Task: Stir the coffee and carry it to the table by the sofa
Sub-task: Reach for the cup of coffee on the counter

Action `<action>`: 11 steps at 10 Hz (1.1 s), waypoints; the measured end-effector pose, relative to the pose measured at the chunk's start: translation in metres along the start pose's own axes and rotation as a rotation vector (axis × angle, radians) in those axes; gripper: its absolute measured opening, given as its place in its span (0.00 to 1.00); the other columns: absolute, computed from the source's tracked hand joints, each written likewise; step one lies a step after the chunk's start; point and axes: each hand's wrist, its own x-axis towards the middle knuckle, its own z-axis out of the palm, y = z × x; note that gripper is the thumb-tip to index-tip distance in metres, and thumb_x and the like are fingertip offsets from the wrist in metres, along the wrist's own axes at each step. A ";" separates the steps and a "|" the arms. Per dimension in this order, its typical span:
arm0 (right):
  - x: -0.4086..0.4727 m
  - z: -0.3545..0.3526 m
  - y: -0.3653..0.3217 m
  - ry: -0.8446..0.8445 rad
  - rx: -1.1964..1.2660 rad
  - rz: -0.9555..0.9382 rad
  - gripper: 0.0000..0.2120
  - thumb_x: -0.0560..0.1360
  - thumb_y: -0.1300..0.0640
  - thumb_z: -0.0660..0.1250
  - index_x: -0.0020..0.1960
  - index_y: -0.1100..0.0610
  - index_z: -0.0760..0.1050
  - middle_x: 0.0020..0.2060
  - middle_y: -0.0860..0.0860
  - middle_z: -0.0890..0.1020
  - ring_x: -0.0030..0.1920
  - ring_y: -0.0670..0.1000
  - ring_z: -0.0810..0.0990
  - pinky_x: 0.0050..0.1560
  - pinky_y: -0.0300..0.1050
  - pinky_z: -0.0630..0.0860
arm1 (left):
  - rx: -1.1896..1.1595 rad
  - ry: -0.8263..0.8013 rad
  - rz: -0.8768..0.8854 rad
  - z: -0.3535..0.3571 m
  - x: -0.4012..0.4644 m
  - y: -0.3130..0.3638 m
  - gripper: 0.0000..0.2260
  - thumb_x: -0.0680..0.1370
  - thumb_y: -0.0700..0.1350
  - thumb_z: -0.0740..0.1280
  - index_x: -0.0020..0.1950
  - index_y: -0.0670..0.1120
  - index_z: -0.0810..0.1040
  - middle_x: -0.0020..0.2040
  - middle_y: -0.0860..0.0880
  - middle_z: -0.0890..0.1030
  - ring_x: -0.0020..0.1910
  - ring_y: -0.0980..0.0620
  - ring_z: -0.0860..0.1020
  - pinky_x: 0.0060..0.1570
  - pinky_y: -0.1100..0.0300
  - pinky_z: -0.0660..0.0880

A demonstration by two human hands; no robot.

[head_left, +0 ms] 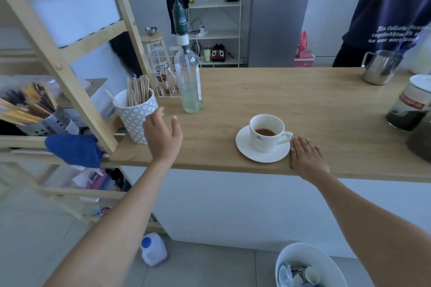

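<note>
Counter (268, 91) of pale wood carries everything we need: the cup (265, 131) of coffee stands upright on its saucer (245, 149) near the front edge, unstirred by our reckoning. Our right hand (306, 158) lies flat and empty just beside the saucer, fingers spread. Our left hand (162, 134) hovers open, holding nothing, near the patterned mug (137, 119) of wooden stirrers (138, 91); we judge the next move is pinching one stick out.

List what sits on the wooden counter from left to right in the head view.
Patterned cup of wooden stirrers → glass bottle with pump → coffee cup on its saucer → steel milk jug → dark jar.
</note>
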 end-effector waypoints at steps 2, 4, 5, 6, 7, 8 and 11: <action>0.002 0.000 0.000 -0.007 0.019 0.016 0.26 0.82 0.49 0.41 0.79 0.54 0.47 0.79 0.48 0.48 0.78 0.47 0.45 0.78 0.48 0.43 | 0.014 0.252 -0.193 -0.030 0.052 -0.023 0.23 0.74 0.50 0.65 0.62 0.35 0.71 0.56 0.35 0.75 0.55 0.36 0.73 0.57 0.47 0.67; 0.001 -0.001 0.000 -0.011 0.018 0.018 0.26 0.82 0.49 0.41 0.79 0.54 0.47 0.79 0.48 0.47 0.78 0.47 0.45 0.77 0.48 0.43 | 0.041 0.081 -0.240 -0.036 0.070 -0.026 0.17 0.76 0.49 0.66 0.61 0.41 0.78 0.51 0.41 0.79 0.53 0.43 0.75 0.53 0.52 0.72; 0.000 0.000 0.000 -0.004 0.022 0.019 0.26 0.82 0.49 0.41 0.79 0.54 0.47 0.79 0.48 0.48 0.78 0.47 0.45 0.77 0.48 0.43 | 0.042 0.069 -0.216 -0.036 0.074 -0.026 0.10 0.77 0.46 0.65 0.50 0.41 0.82 0.49 0.41 0.80 0.50 0.43 0.77 0.47 0.57 0.70; 0.000 -0.001 0.000 -0.006 0.027 0.023 0.26 0.82 0.49 0.41 0.78 0.54 0.47 0.79 0.48 0.48 0.78 0.48 0.46 0.77 0.48 0.43 | 0.037 0.065 -0.175 -0.037 0.079 -0.021 0.09 0.76 0.43 0.65 0.47 0.41 0.83 0.47 0.40 0.81 0.48 0.42 0.78 0.44 0.59 0.68; 0.000 -0.001 0.000 -0.005 0.029 0.025 0.26 0.82 0.49 0.41 0.78 0.54 0.47 0.79 0.48 0.48 0.78 0.48 0.46 0.77 0.48 0.44 | 0.031 0.081 -0.104 -0.040 0.083 -0.011 0.08 0.76 0.41 0.65 0.46 0.40 0.83 0.46 0.40 0.82 0.46 0.42 0.79 0.42 0.60 0.69; -0.001 -0.002 -0.001 -0.003 0.031 0.028 0.26 0.82 0.49 0.41 0.78 0.54 0.48 0.79 0.48 0.49 0.78 0.48 0.46 0.77 0.48 0.43 | 0.039 0.098 0.050 -0.039 0.087 0.004 0.09 0.76 0.41 0.64 0.41 0.38 0.81 0.40 0.40 0.81 0.44 0.42 0.78 0.38 0.60 0.65; -0.002 -0.004 -0.003 -0.011 0.022 0.028 0.26 0.82 0.49 0.41 0.78 0.54 0.48 0.79 0.48 0.49 0.78 0.48 0.45 0.77 0.48 0.43 | -0.069 0.135 0.620 -0.019 0.068 0.076 0.06 0.76 0.38 0.67 0.46 0.39 0.85 0.35 0.45 0.84 0.31 0.51 0.79 0.32 0.65 0.70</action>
